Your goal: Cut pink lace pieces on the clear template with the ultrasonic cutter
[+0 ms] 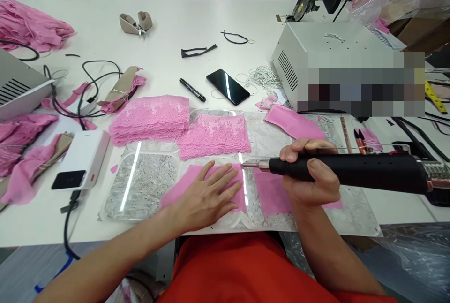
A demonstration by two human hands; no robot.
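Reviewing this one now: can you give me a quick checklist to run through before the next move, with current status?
1. Left hand flat on the pink fabric piece: ok, fingers spread over it.
2. Right hand gripping the black-handled tool: ok, fingers wrapped around the handle.
3. Metal tip touching the fabric piece: cannot tell; it is at the far right corner, but contact is unclear.
4. Left hand apart from the tip: ok, though the fingertips look close.
5. Pink lace well clear of the tip: not ok; its near edge lies close by.
6. Tool powered: cannot tell.
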